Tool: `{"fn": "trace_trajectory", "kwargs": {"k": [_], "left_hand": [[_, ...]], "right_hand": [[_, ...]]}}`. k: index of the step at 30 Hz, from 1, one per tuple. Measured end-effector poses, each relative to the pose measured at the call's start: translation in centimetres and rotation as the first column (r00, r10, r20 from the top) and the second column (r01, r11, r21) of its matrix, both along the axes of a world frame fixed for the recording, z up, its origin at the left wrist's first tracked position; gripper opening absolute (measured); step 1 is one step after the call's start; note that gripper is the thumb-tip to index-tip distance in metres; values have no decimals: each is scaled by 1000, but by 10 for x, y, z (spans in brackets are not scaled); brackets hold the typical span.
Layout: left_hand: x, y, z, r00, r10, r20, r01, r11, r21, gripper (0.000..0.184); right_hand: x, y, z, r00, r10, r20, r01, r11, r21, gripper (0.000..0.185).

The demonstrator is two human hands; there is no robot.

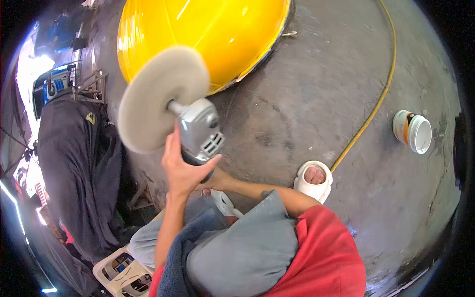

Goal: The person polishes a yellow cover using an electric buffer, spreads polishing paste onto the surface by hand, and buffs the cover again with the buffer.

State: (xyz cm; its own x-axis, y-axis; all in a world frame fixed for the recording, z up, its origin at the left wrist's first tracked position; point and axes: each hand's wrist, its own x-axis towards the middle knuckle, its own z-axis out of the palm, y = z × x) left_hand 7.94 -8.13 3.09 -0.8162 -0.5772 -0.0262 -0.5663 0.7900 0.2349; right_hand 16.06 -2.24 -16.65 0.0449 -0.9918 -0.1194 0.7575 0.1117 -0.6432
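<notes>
Over our lap, we've got the left hand [183, 171] wrapped around the polisher [200, 126], thumb out to the side; right hand [218, 180] mostly hidden, grip can't be told. Pad [148, 106] blurred, tilted. Beyond, we see a yellow hose [352, 143] on the floor [297, 109], a bucket [404, 129] toward its right edge, a yellow panel [213, 34] near its top edge.

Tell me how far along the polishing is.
Done, it seems: glossy areas on the yellow panel. In hand: the left hand grips the polisher, its pad blurred as if spinning. Left: perhaps more buffing, given that blur; unfinished spots can't be told.
</notes>
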Motion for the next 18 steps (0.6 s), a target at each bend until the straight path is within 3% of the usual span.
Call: {"fn": "trace_trajectory", "kwargs": {"k": [1, 2, 3, 5, 6, 7, 9, 10, 12, 18], "left_hand": [[13, -8, 1, 998, 56, -26, -55, 998, 28, 92], [23, -16, 2, 993, 110, -52, -107, 993, 59, 85], [34, -26, 2, 992, 114, -59, -111, 992, 57, 85], [51, -39, 3, 923, 340, -179, -245, 880, 406, 71], [48, -41, 8, 907, 364, -211, -237, 856, 459, 69], [48, -43, 8, 904, 368, -217, -238, 856, 458, 69], [46, -47, 8, 891, 381, -248, -213, 833, 511, 69], [38, -45, 8, 887, 376, -267, -193, 828, 526, 70], [19, -40, 8, 885, 368, -284, -160, 816, 556, 70], [-67, -7, 2, 904, 290, -313, -2, 736, 677, 67]], "right_hand": [[1, -5, 3, 952, 281, 122, -292, 952, 87, 72], [7, -1, 11, 982, 101, 162, -122, 985, 122, 68], [2, 0, 20, 982, 106, 155, -125, 985, 121, 68], [-5, 2, 32, 994, 56, 93, -72, 979, 188, 68], [-7, 1, 38, 999, -16, 43, 8, 985, 175, 70], [-10, 2, 41, 999, -11, 37, 5, 985, 173, 70], [-25, 7, 48, 985, 15, -170, 34, 959, 282, 70], [-32, 11, 50, 985, 18, -172, 31, 959, 283, 70], [-49, 25, 52, 941, -8, -339, 120, 943, 311, 68], [-119, 74, 56, 912, -76, -404, 231, 908, 350, 66]]}}
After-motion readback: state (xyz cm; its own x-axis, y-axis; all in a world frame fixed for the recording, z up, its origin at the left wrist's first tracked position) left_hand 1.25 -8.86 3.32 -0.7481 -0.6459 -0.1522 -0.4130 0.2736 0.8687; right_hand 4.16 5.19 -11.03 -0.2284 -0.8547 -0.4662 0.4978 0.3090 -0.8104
